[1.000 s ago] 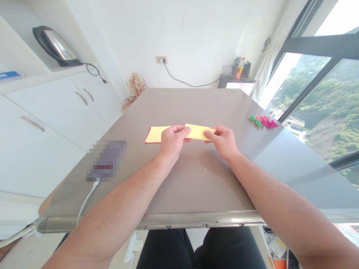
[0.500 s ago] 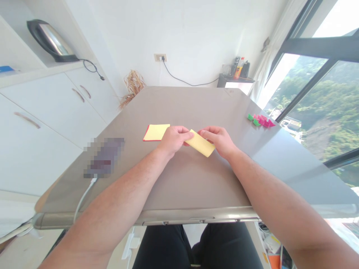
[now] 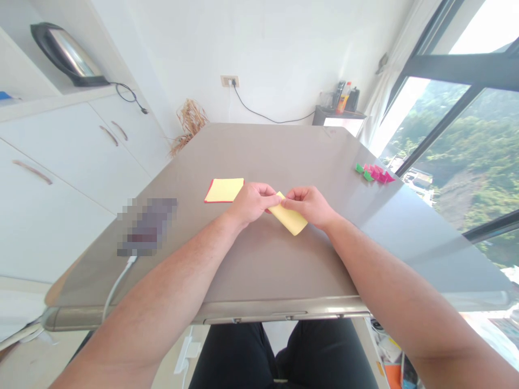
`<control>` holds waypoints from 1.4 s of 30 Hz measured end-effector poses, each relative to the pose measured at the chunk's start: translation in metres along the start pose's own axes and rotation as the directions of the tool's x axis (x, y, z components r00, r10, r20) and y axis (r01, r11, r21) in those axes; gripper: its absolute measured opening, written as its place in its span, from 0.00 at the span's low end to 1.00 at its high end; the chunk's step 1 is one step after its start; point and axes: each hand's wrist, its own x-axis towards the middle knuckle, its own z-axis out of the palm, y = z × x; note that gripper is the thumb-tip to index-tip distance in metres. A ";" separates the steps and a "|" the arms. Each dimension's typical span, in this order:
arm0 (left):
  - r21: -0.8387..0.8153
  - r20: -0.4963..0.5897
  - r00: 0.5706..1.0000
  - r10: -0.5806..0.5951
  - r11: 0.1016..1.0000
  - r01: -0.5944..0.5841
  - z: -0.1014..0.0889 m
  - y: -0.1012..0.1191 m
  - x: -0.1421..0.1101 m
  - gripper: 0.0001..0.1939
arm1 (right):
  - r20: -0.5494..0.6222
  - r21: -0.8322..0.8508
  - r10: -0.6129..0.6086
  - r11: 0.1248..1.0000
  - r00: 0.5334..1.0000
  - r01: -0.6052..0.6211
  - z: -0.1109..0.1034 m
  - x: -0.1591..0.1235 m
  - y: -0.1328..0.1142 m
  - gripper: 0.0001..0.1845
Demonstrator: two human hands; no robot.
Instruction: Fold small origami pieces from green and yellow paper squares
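Observation:
A folded piece of yellow paper (image 3: 292, 219) is held between my two hands over the middle of the table. My left hand (image 3: 254, 203) pinches its upper left corner between thumb and fingers. My right hand (image 3: 308, 205) is closed on the top edge close by, thumb pressed on the paper and fingers curled behind it. The paper slants down to the right, its lower end free. Left of my left hand lies a stack of yellow paper sheets (image 3: 223, 190) with a red border along its edges; my hand covers its right corner.
Small folded pink paper pieces (image 3: 379, 174) and green ones (image 3: 367, 176) sit on the table (image 3: 279, 270) at the right. A pixelated dark device (image 3: 150, 224) with a white cable (image 3: 117, 283) lies at the left. A window (image 3: 454, 119) borders the right side.
My right hand has shifted left along the top edge, and its thumb now presses on the paper near my left thumb. The paper hangs more steeply. The view has moved slightly.

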 end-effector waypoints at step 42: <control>-0.318 -0.243 0.970 -0.003 0.945 -0.077 0.020 -0.007 0.005 0.11 | -0.347 0.279 -0.022 0.952 0.938 0.125 0.015 0.011 0.003 0.13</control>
